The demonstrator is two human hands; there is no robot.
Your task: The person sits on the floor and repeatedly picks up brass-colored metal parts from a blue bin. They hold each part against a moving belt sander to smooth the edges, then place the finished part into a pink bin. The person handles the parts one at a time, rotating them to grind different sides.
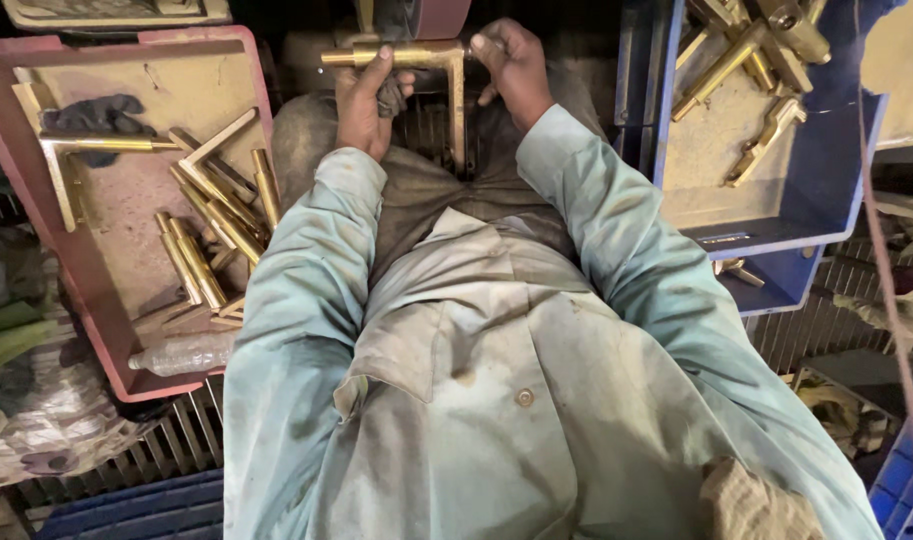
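Note:
An L-shaped brass piece point(454, 75) is held up in front of me near a sanding belt point(431, 15) at the top. My left hand point(364, 100) grips its horizontal arm with a dark rag under the fingers. At the corner end, my right hand point(514, 65) holds the same piece. The long leg of the brass piece hangs down between my hands. My pale green sleeves fill the middle of the view.
A red tray point(91, 290) at left holds several brass L-pieces point(211, 200), a dark cloth point(96, 115) and a plastic bottle point(181, 352). A blue tray point(826, 170) at right holds more brass parts point(746, 50). Metal grating runs under both trays.

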